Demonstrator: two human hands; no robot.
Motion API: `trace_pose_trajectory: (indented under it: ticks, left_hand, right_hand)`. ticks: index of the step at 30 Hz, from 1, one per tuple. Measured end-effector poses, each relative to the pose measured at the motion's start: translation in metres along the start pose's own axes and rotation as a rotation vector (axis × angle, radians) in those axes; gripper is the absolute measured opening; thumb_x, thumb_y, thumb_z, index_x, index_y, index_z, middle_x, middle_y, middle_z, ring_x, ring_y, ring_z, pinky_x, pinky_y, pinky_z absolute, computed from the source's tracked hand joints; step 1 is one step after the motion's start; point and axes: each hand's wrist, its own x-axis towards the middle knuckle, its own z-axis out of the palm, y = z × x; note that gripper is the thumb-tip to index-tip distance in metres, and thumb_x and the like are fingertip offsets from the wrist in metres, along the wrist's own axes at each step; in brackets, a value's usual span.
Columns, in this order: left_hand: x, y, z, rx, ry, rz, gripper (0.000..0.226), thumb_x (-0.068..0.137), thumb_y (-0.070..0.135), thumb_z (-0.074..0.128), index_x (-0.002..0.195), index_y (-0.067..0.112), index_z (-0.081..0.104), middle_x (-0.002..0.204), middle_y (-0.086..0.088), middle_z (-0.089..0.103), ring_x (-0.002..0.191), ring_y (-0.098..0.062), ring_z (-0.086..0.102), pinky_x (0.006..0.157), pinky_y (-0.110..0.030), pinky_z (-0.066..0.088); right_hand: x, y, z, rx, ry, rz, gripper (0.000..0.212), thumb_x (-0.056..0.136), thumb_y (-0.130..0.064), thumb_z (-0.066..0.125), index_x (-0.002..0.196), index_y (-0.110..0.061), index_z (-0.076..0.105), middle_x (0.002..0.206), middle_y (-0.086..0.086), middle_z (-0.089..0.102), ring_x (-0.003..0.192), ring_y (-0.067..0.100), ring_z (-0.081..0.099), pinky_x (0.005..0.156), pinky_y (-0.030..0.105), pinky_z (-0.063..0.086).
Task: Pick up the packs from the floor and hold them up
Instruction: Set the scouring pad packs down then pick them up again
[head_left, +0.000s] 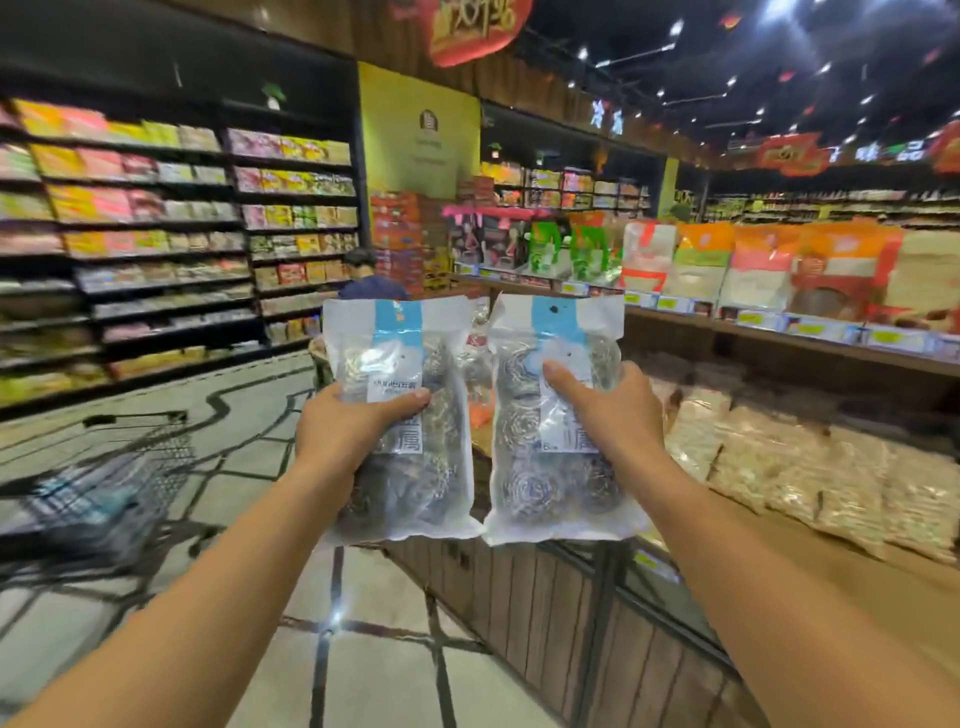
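Two clear plastic packs of steel-wool scourers with blue-and-white labels are held upright side by side at chest height. My left hand (345, 434) grips the left pack (415, 467) from its left edge, thumb across the front label. My right hand (615, 410) grips the right pack (535, 478) from its right edge, thumb pressed on the front. The two packs nearly touch at their lower corners, and both arms are stretched forward.
A shopping trolley (104, 483) stands on the tiled floor at the left. A wooden display stand (571, 603) with bagged goods (831, 483) runs along the right. Stocked shelves (156, 234) line the left wall. A person (366, 278) crouches behind the packs.
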Motion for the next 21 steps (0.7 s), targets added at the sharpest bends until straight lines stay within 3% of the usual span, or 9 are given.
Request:
trace_pose_trajectory:
  ticks: [7, 10, 12, 14, 17, 21]
  left_hand:
    - [0.089, 0.002, -0.036, 0.026, 0.227, -0.047, 0.05, 0.055, 0.034, 0.101, 0.095, 0.019, 0.075, 0.091, -0.003, 0.08, 0.085, -0.027, 0.077, 0.088, -0.045, 0.062]
    - [0.119, -0.002, -0.055, 0.031, 0.287, -0.038, 0.043, 0.061, 0.031, 0.099, 0.091, 0.022, 0.07, 0.09, 0.0, 0.077, 0.083, -0.021, 0.074, 0.078, -0.035, 0.059]
    - [0.138, -0.006, -0.07, 0.04, 0.32, -0.041, 0.042, 0.062, 0.03, 0.098, 0.093, 0.022, 0.07, 0.09, 0.002, 0.076, 0.083, -0.019, 0.072, 0.072, -0.03, 0.056]
    - [0.162, -0.013, -0.089, 0.035, 0.359, -0.056, 0.053, 0.06, 0.033, 0.098, 0.103, 0.018, 0.071, 0.095, -0.002, 0.079, 0.087, -0.024, 0.075, 0.078, -0.037, 0.06]
    - [0.197, -0.022, -0.118, 0.028, 0.424, -0.079, 0.063, 0.056, 0.037, 0.099, 0.108, 0.016, 0.072, 0.096, -0.004, 0.08, 0.086, -0.027, 0.077, 0.083, -0.043, 0.062]
    - [0.25, -0.035, -0.154, -0.004, 0.468, -0.073, 0.05, 0.064, 0.032, 0.097, 0.102, 0.02, 0.067, 0.091, -0.001, 0.076, 0.081, -0.021, 0.073, 0.064, -0.031, 0.053]
  right_hand:
    - [0.089, -0.016, 0.122, 0.051, -0.184, -0.073, 0.114, 0.044, -0.097, 0.066, 0.131, -0.025, 0.061, 0.123, -0.003, 0.071, 0.109, 0.025, 0.069, 0.094, 0.051, 0.057]
    - [0.111, -0.025, 0.174, 0.071, -0.266, -0.098, 0.121, 0.044, -0.1, 0.064, 0.139, -0.026, 0.056, 0.132, -0.002, 0.068, 0.118, 0.027, 0.066, 0.098, 0.052, 0.055]
    - [0.12, -0.033, 0.206, 0.088, -0.309, -0.101, 0.118, 0.05, -0.095, 0.069, 0.142, -0.023, 0.052, 0.137, 0.0, 0.065, 0.122, 0.029, 0.064, 0.101, 0.052, 0.053]
    - [0.132, -0.041, 0.243, 0.095, -0.365, -0.108, 0.103, 0.063, -0.081, 0.075, 0.142, -0.02, 0.052, 0.136, 0.0, 0.065, 0.122, 0.029, 0.063, 0.101, 0.05, 0.052]
    - [0.147, -0.052, 0.299, 0.106, -0.4, -0.137, 0.104, 0.055, -0.087, 0.07, 0.136, -0.023, 0.056, 0.13, -0.002, 0.069, 0.116, 0.027, 0.067, 0.099, 0.051, 0.054]
    - [0.164, -0.066, 0.375, 0.125, -0.433, -0.155, 0.108, 0.052, -0.088, 0.068, 0.135, -0.021, 0.055, 0.129, 0.001, 0.068, 0.115, 0.028, 0.066, 0.098, 0.052, 0.055]
